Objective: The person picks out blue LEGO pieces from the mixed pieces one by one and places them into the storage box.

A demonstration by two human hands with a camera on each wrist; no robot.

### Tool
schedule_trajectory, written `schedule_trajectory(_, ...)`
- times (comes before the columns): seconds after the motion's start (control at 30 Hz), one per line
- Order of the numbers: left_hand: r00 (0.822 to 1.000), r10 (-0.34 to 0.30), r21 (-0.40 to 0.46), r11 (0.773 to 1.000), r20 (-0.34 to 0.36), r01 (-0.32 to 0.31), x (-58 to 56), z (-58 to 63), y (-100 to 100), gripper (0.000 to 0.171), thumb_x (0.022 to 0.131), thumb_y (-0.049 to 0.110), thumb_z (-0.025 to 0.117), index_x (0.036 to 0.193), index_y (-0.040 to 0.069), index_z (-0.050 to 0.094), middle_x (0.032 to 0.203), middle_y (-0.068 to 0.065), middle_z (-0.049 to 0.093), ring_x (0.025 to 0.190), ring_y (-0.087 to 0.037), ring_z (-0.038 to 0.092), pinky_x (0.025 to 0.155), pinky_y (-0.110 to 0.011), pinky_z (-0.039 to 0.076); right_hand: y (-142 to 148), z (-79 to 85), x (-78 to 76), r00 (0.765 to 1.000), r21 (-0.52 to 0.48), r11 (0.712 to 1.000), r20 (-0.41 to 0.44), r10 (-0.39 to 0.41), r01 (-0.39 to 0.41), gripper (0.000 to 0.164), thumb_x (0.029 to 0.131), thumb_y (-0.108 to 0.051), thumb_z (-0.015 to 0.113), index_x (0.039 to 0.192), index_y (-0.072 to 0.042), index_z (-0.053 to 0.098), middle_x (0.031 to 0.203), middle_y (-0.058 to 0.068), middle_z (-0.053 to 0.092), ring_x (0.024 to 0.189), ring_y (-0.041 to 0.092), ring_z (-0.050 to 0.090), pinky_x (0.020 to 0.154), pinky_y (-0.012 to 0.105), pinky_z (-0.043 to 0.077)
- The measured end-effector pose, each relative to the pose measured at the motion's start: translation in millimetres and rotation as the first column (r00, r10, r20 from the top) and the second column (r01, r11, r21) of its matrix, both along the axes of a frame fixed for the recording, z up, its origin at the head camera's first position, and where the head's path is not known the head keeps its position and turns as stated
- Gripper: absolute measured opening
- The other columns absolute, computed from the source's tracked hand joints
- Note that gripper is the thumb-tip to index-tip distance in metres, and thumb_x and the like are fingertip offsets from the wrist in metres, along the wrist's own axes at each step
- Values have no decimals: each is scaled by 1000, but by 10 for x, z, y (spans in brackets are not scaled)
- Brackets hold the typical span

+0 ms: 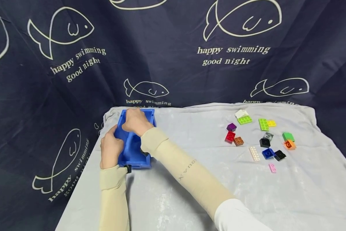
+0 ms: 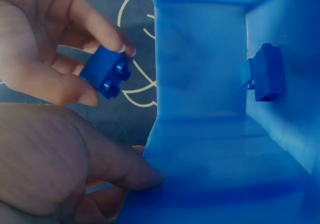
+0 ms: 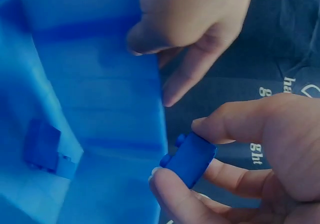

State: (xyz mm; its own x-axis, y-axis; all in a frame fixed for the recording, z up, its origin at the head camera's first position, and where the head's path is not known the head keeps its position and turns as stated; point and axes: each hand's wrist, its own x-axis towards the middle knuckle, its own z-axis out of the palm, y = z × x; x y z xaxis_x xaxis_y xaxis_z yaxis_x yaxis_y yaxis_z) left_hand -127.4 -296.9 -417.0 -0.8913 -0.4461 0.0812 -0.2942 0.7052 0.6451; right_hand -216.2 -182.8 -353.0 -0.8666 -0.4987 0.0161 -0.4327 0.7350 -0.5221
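Note:
A blue plastic bin (image 1: 132, 157) stands at the far left of the cloth-covered table. My left hand (image 1: 110, 147) grips its wall, the thumb inside and the fingers outside. Over the bin's far part, my right hand (image 1: 136, 122) pinches a small blue toy brick (image 3: 192, 156) between thumb and fingers. Two studs of this brick (image 2: 105, 69) show in the left wrist view, where it is apart from the bin wall. Inside the bin lies another blue brick (image 2: 269, 73), with a lighter blue piece (image 2: 246, 74) against it. In the head view the pinched brick is hidden by my right hand.
Several loose bricks lie to the right, among them a red brick (image 1: 230, 137), a purple brick (image 1: 231, 127), an orange brick (image 1: 289, 144), a blue brick (image 1: 268, 153) and a pink brick (image 1: 272, 167). A dark fish-print curtain (image 1: 175, 48) hangs behind the table.

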Motion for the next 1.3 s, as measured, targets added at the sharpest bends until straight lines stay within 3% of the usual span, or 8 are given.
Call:
schedule_trajectory(0.2,1000,-3,5,1000,-9,3,-6,-1,22,74,80,-3,41,153,4,49,143,-30,57,125,-53,56,102,-64,45,-2,-31,36,999,5,1000,29,-13,13,14,86,-21,74,79,-12,64,71,3,60,68,21,62,59,30,51)
schedule_trajectory(0.6,1000,-7,19,1000,9,6,-26,66,32,76,80,-4,43,155,6,47,144,-29,56,123,-52,58,99,-63,47,47,-41,44,999,40,999,41,15,-17,12,87,-22,74,86,-13,66,76,2,64,70,21,63,59,30,51)
schedule_trajectory(0.8,1000,3,24,1000,22,-3,-20,85,26,77,80,-3,43,156,8,46,147,-29,54,127,-52,56,101,-63,46,79,6,55,999,20,999,30,29,-29,13,88,-19,72,84,-13,60,68,0,51,65,20,58,55,28,46)
schedule_trajectory(1.07,999,16,27,999,39,-17,-5,68,10,75,83,-3,41,156,7,46,148,-29,53,130,-53,53,105,-65,44,204,133,96,999,-28,998,3,53,-53,32,87,-16,69,71,-14,41,62,-4,27,51,13,29,46,25,24)
schedule_trajectory(1.1,999,15,28,999,40,-16,-4,67,13,74,83,-3,41,156,7,46,148,-29,53,131,-53,53,105,-65,44,229,153,99,998,-32,998,-4,59,-59,29,88,-17,69,72,-14,44,63,-4,28,51,13,30,47,25,25)
schedule_trajectory(1.2,999,11,31,999,45,-12,-10,61,21,73,84,-2,41,156,7,45,149,-29,52,132,-52,52,106,-65,43,307,215,109,997,-43,997,-24,69,-70,11,90,-19,69,89,-11,61,74,-3,52,59,12,45,54,23,37)
schedule_trajectory(1.3,998,4,35,999,56,-6,-24,53,41,73,84,-3,42,157,7,45,150,-29,51,134,-52,51,107,-65,42,389,273,116,998,-59,996,-10,64,-65,27,92,-22,69,117,-9,68,99,0,69,77,15,61,67,25,50)
